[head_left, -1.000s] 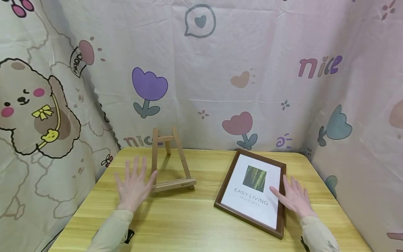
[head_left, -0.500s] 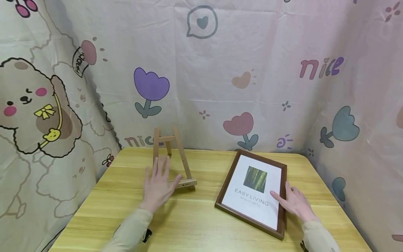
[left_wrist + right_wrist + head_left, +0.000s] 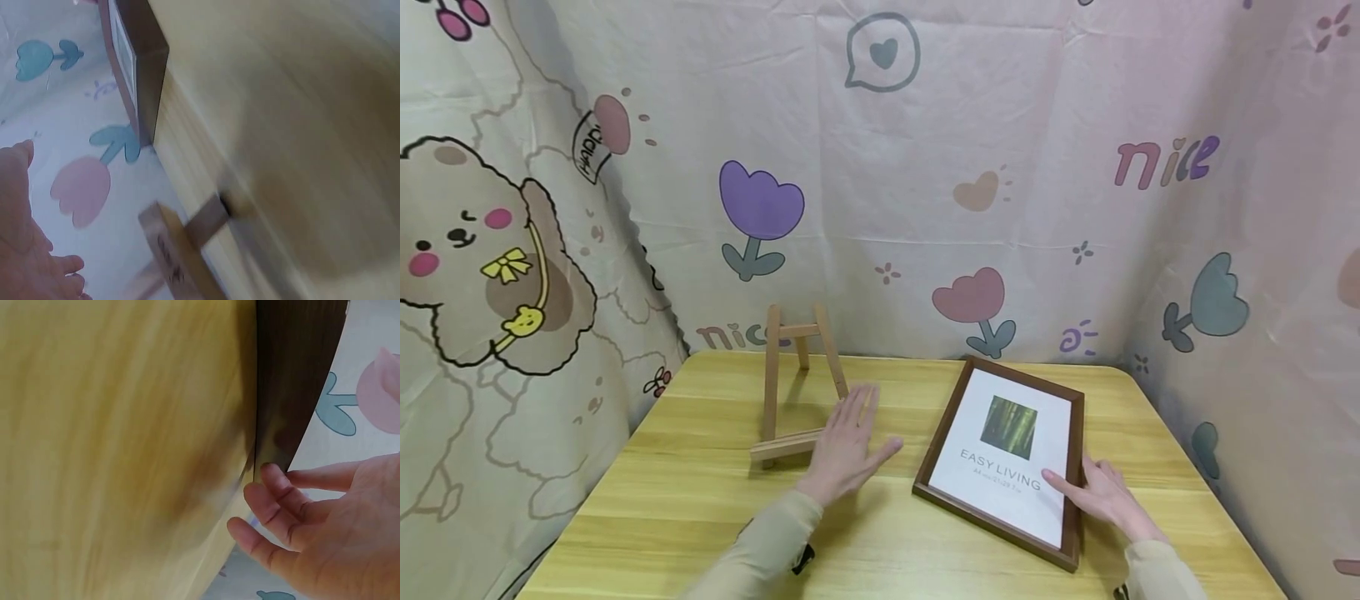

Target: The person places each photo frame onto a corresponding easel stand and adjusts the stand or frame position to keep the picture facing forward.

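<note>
A small wooden easel [image 3: 772,375] stands upright on the table, left of centre. My left hand [image 3: 842,454], fingers extended and thumb spread, is in front of its right side and hides the right end of the ledge. The left wrist view shows the hand [image 3: 31,237] apart from the easel's ledge [image 3: 172,256]. To the right, a brown picture frame [image 3: 1000,517] lies face up with a white printed sheet inside. My right hand [image 3: 1105,498] is at its right edge, thumb over the face. Loosely bent fingers meet the frame's side [image 3: 290,381] in the right wrist view.
The wood-grain table [image 3: 700,517] carries the easel and the frame, with a gap between them. A patterned cloth [image 3: 880,167] hangs close behind the table and along both sides.
My left hand has swept rightward from the easel's left side to its right side. My right hand has lowered slightly against the frame's right edge. Easel and frame stay put.
</note>
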The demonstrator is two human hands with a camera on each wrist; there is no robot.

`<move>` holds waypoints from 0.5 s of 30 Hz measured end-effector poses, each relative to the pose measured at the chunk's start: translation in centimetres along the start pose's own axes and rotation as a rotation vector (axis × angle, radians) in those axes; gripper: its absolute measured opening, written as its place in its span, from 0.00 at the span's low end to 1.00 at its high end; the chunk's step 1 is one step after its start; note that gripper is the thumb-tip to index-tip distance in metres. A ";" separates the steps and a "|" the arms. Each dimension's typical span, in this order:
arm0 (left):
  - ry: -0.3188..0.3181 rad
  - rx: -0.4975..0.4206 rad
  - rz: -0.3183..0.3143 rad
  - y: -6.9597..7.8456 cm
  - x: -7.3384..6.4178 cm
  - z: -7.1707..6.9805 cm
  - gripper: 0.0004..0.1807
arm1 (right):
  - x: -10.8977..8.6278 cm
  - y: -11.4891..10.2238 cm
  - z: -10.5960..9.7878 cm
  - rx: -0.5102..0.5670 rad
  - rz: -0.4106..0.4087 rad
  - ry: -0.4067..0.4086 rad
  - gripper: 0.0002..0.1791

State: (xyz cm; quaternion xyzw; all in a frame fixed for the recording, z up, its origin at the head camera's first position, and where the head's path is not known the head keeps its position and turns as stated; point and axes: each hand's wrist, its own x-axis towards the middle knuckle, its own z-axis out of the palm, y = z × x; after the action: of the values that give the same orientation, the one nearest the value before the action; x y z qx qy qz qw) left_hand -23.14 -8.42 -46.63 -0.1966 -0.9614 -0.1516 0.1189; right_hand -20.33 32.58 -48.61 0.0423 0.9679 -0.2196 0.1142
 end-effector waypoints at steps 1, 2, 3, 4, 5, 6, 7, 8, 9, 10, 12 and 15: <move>-0.012 -0.008 0.013 0.3 0.1 0.3 0.50 | 0.0 0.0 0.0 0.006 -0.007 0.001 0.62; -0.020 -0.016 0.029 0.6 0.3 0.6 0.50 | -0.1 0.0 0.1 0.013 -0.017 0.005 0.61; -0.034 -0.028 0.041 0.9 0.4 0.9 0.51 | -0.1 0.0 0.1 0.019 -0.026 0.009 0.60; -0.048 -0.046 0.054 1.2 0.4 1.1 0.51 | -0.1 0.0 0.2 0.024 -0.037 0.014 0.59; -0.066 -0.063 0.063 1.5 0.5 1.3 0.51 | -0.1 -0.1 0.2 0.031 -0.050 0.018 0.58; -0.080 -0.082 0.075 1.8 0.6 1.6 0.51 | -0.2 -0.1 0.2 0.037 -0.060 0.019 0.57; -0.098 -0.100 0.085 2.1 0.7 1.9 0.51 | -0.2 0.0 0.3 0.043 -0.071 0.020 0.56; -0.119 -0.120 0.090 2.4 0.7 2.1 0.52 | -0.3 0.0 0.3 0.045 -0.081 0.019 0.55; -0.143 -0.140 0.091 2.7 0.8 2.3 0.52 | -0.3 0.1 0.4 0.052 -0.092 0.017 0.54; -0.164 -0.157 0.093 2.9 0.9 2.6 0.52 | -0.4 0.1 0.4 0.062 -0.104 0.014 0.53; -0.211 -0.179 0.091 3.3 1.0 3.1 0.53 | -0.5 0.3 0.5 0.096 -0.128 0.003 0.50; -0.278 -0.219 0.072 3.7 1.2 3.8 0.55 | -0.6 0.6 0.6 0.168 -0.167 -0.024 0.46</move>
State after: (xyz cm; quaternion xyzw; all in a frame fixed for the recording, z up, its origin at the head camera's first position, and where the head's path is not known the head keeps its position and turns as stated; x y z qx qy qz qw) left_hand -23.34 -3.49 -48.92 -0.2619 -0.9386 -0.2222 -0.0321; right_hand -19.56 32.79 -49.23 -0.0318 0.9448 -0.3093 0.1029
